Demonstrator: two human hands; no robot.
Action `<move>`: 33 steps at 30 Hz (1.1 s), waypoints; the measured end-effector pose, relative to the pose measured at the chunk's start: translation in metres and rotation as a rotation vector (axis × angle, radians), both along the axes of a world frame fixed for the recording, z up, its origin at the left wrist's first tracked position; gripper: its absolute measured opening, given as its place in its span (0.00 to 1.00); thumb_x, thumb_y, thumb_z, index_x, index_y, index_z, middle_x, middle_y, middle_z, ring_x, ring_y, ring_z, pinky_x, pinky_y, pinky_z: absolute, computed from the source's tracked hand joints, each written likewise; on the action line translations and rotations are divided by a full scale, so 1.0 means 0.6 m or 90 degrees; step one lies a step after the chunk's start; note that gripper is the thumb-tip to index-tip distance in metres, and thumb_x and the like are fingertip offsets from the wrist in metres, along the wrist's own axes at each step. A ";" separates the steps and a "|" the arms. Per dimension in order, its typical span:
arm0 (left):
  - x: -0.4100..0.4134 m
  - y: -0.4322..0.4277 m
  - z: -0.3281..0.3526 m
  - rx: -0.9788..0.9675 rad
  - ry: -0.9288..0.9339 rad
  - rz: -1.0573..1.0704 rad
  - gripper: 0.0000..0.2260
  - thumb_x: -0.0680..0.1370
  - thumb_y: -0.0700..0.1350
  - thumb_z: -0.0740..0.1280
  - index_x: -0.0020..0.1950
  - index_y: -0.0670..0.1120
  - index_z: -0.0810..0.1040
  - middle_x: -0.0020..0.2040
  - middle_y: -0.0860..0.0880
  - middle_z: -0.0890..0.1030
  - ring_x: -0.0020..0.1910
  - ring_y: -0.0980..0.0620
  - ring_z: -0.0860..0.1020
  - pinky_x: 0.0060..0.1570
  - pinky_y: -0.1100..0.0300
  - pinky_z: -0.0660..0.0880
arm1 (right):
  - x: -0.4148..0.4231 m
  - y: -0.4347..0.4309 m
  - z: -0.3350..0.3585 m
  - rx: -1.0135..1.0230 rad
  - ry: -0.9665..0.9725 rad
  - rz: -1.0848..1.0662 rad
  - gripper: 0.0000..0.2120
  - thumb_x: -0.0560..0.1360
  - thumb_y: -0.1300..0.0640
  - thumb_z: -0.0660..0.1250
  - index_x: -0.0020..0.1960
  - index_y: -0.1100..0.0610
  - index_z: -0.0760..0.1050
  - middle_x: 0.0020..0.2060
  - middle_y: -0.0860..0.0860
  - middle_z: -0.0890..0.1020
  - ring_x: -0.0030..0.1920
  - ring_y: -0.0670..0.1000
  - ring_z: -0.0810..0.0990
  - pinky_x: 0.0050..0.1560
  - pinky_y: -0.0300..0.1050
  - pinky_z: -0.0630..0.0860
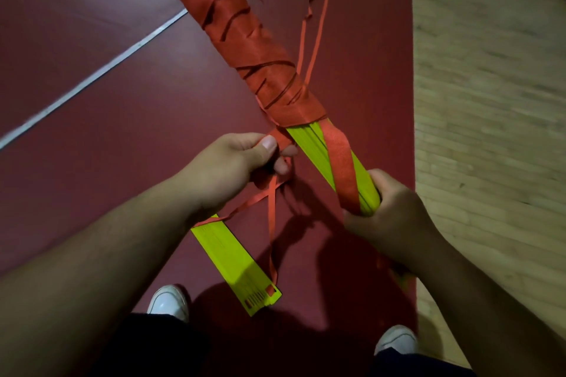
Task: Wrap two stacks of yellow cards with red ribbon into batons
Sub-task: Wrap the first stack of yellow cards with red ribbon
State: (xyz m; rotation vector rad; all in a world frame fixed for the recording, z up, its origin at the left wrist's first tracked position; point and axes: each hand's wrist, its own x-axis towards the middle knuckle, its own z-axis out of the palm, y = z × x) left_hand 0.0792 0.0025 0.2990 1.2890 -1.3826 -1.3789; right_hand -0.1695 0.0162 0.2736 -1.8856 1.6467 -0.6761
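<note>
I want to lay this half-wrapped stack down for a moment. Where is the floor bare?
Bare: the red mat left of the held stack, around the white line, and the wooden floor right of the mat. Crowded: the mat's middle, where the second yellow stack and loose ribbon lie.

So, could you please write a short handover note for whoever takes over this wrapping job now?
Left hand pinches the red ribbon beside the first card stack.
Right hand grips that stack's near end, over the red mat.
Done: its far part is wound in ribbon.
Left: its near yellow stretch has only one loose turn; the second stack lies unwrapped on the mat.
</note>
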 end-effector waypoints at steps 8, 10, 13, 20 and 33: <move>-0.038 0.031 0.013 -0.106 -0.179 0.080 0.20 0.75 0.60 0.70 0.36 0.46 0.72 0.30 0.55 0.66 0.29 0.58 0.64 0.30 0.62 0.61 | 0.030 0.018 -0.003 -0.070 0.194 -0.068 0.23 0.66 0.44 0.75 0.55 0.50 0.69 0.42 0.53 0.79 0.44 0.63 0.80 0.38 0.52 0.75; -0.051 0.034 0.013 -0.095 -0.211 0.173 0.24 0.72 0.66 0.67 0.32 0.48 0.67 0.25 0.57 0.65 0.25 0.58 0.62 0.27 0.61 0.60 | 0.041 0.024 -0.010 -0.133 0.227 -0.051 0.25 0.68 0.42 0.74 0.56 0.51 0.67 0.45 0.54 0.78 0.44 0.63 0.79 0.37 0.53 0.75; -0.048 0.025 0.012 -0.052 -0.140 0.260 0.25 0.74 0.65 0.65 0.30 0.48 0.67 0.20 0.56 0.64 0.21 0.58 0.61 0.24 0.62 0.59 | 0.047 0.023 -0.017 -0.185 0.243 -0.014 0.29 0.67 0.40 0.73 0.59 0.54 0.69 0.47 0.56 0.78 0.45 0.64 0.79 0.38 0.53 0.76; -0.020 0.016 -0.002 -0.075 -0.019 0.206 0.25 0.77 0.64 0.67 0.38 0.41 0.72 0.29 0.48 0.64 0.27 0.52 0.61 0.28 0.56 0.56 | 0.009 0.005 0.023 0.183 -0.077 0.209 0.27 0.67 0.50 0.81 0.62 0.47 0.73 0.46 0.44 0.83 0.45 0.42 0.83 0.43 0.38 0.77; 0.007 -0.002 0.006 -0.076 -0.007 -0.031 0.07 0.75 0.56 0.68 0.45 0.54 0.80 0.30 0.55 0.69 0.29 0.54 0.63 0.29 0.60 0.60 | 0.011 0.008 0.014 0.180 -0.128 0.097 0.13 0.66 0.62 0.79 0.48 0.53 0.81 0.34 0.51 0.82 0.34 0.48 0.78 0.35 0.45 0.74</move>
